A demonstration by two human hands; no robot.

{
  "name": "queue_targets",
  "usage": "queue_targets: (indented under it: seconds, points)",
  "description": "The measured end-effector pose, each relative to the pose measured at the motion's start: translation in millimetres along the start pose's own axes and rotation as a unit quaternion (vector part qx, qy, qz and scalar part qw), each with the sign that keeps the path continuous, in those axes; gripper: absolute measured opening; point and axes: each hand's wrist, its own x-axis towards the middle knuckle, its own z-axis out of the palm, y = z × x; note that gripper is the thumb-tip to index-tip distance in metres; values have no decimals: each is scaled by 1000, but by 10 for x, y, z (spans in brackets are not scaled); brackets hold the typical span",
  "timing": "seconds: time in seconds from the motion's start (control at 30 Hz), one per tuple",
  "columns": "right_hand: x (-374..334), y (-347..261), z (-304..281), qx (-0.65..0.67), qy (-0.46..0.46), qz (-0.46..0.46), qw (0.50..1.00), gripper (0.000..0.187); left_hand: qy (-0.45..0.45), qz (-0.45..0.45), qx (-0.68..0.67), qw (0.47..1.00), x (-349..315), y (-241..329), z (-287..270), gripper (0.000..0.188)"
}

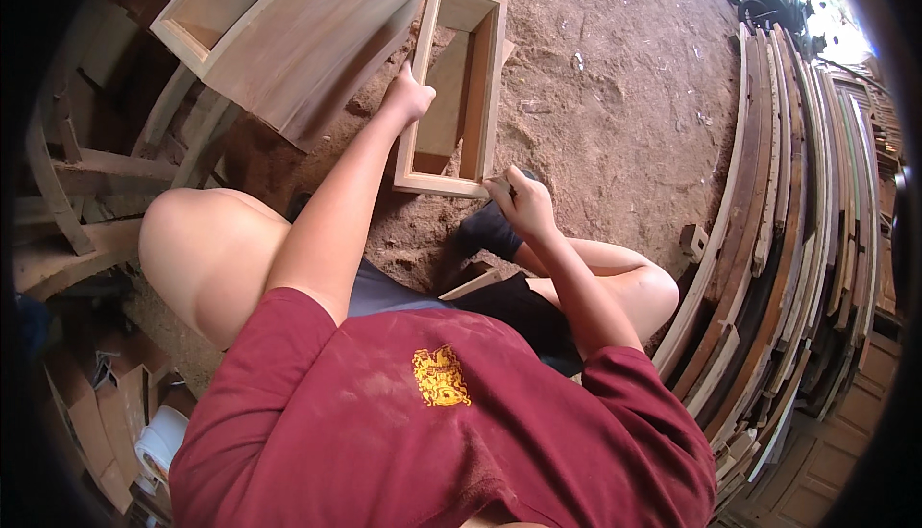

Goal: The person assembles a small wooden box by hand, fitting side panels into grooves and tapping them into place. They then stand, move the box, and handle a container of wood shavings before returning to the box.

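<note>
A rectangular wooden box frame (496, 76) of pale wood stands over the sandy ground in front of me, its long sides running away from me. Ground and a brown panel show through its opening. My left hand (409, 100) is closed around the left long side, thumb up along the outer edge. At the near right corner, my right hand (523, 206) has its fingers bent and pressed together against the rim. Whether a small item is pinched in them is hidden.
A larger wooden box (298, 43) leans at the upper left, above curved wooden pieces (173, 124). Long boards (768, 192) lie stacked along the right. My bent knees flank the work area. A white container (163, 442) sits at lower left among wood scraps.
</note>
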Motion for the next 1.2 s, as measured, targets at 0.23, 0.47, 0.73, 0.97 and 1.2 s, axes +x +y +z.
queue_targets:
  seconds: [0.23,0.47,0.73,0.97,1.2]
  points:
    - [206,87,167,125,141,143,972,18,-9,20,-2,1000,-15,37,6,84]
    - [-164,440,126,335,-26,211,918,17,-11,64,-40,997,41,-12,37,82]
    - [-193,-184,26,303,-54,289,906,29,22,61,1,998,152,-187,47,85]
    - [-111,-104,-45,235,-72,277,929,27,0,49,-29,998,-29,21,17,79]
    - [-93,13,46,228,-58,246,940,27,20,70,-32,997,-1,-46,14,76]
